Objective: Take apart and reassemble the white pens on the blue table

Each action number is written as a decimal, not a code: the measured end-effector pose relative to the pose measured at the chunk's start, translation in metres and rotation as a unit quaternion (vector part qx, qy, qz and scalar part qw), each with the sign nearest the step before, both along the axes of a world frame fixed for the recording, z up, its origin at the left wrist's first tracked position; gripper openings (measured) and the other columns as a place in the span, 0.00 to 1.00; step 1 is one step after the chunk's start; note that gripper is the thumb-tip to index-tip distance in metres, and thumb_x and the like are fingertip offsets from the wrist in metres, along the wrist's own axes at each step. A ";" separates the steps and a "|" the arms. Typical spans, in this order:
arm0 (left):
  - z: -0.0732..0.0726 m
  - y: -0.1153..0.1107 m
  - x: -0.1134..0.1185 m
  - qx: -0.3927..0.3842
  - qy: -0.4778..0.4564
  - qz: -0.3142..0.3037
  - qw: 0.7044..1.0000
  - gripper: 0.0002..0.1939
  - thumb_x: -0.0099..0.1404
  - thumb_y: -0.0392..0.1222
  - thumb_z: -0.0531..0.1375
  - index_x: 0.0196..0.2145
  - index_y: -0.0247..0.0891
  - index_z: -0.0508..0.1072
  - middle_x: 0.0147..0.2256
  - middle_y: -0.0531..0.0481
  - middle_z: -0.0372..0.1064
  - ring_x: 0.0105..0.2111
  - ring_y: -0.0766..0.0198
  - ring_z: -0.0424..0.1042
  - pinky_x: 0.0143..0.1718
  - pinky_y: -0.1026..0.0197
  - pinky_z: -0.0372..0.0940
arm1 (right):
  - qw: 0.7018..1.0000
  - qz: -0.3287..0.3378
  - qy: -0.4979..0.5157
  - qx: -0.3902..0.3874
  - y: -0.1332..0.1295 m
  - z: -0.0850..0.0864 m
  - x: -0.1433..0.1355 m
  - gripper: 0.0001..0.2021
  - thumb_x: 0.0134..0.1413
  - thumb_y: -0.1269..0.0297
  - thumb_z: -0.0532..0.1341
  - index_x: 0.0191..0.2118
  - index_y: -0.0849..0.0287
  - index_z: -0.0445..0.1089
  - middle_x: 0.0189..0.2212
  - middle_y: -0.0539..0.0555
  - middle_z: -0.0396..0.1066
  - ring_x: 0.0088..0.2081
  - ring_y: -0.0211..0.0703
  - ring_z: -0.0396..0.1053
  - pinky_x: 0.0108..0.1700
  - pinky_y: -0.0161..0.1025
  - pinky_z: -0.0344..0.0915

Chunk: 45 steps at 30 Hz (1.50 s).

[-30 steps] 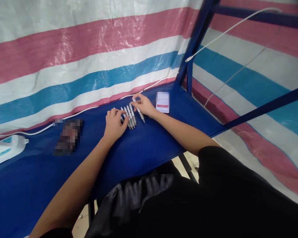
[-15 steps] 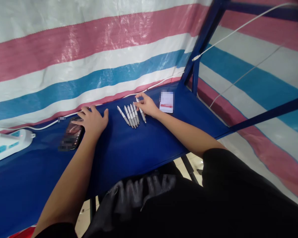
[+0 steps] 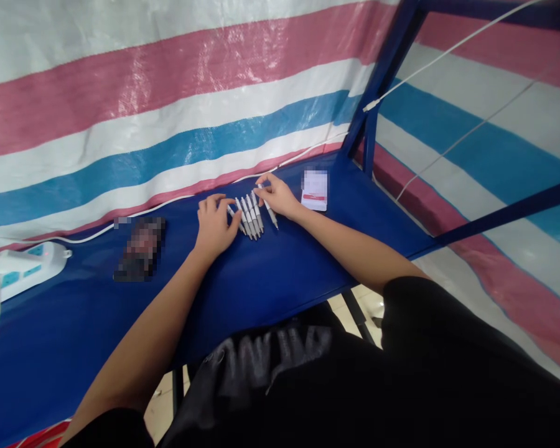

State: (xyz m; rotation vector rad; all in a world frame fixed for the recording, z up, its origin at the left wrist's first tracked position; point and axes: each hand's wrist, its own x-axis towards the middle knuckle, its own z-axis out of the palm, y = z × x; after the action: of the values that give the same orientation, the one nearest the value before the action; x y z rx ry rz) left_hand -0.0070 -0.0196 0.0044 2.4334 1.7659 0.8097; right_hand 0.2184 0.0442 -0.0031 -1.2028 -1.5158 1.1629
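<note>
Blue tabletop (image 3: 242,286): stretches across, with both bare hands out over its far half.
Power strip (image 3: 23,274): white, away at the left, sockets facing up; plugs can't be made out.
Dark item (image 3: 140,249): blurred, flat, left of the hands and apart from the pens.
Left hand (image 3: 214,224): right at the near-left of the row, thumb and forefinger slightly parted about the leftmost pen; gripping or just steadying it? Can't tell.
Row of pens (image 3: 251,218): side by side, lower ends toward the wearer, probably laid so to stay together.
Right hand (image 3: 280,196): thumb and forefinger pinching the held pen (image 3: 271,214) near its upper end, which seems to leave the lower end free, just right of the row.
White-and-red item (image 3: 314,191): beyond the right wrist; packet or card, contents unreadable.
Striped sheet (image 3: 168,93): backdrop, a white cable (image 3: 86,238) along its foot.
</note>
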 end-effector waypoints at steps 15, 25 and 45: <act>-0.010 -0.008 0.019 -0.024 0.025 -0.043 0.998 0.21 0.79 0.52 0.60 0.62 0.39 0.78 0.64 0.30 0.71 0.64 0.35 0.66 0.64 0.35 0.65 | 1.000 0.016 -0.020 0.017 0.000 0.003 0.002 0.09 0.68 0.68 0.66 0.48 0.53 0.65 0.23 0.44 0.73 0.19 0.38 0.64 0.20 0.32 0.59; -0.001 -0.005 0.024 0.008 0.059 -0.092 0.994 0.21 0.82 0.50 0.57 0.61 0.45 0.84 0.59 0.34 0.73 0.58 0.38 0.69 0.63 0.35 0.65 | 1.000 -0.007 -0.004 0.006 0.006 0.002 0.006 0.10 0.68 0.65 0.66 0.48 0.51 0.64 0.24 0.43 0.75 0.16 0.37 0.61 0.17 0.33 0.58; 0.022 0.014 -0.043 0.037 -0.007 0.208 0.977 0.25 0.77 0.60 0.60 0.58 0.36 0.77 0.67 0.22 0.62 0.70 0.20 0.59 0.68 0.14 0.55 | 0.999 0.032 -0.023 0.010 0.003 0.003 0.007 0.11 0.69 0.69 0.67 0.50 0.53 0.65 0.26 0.46 0.74 0.19 0.38 0.64 0.18 0.33 0.58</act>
State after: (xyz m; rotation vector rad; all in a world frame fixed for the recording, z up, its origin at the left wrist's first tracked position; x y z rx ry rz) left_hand -0.0497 -0.0057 0.0260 2.1141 2.3176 0.9312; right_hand 0.2250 0.0470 0.0003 -1.1813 -1.6079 1.1662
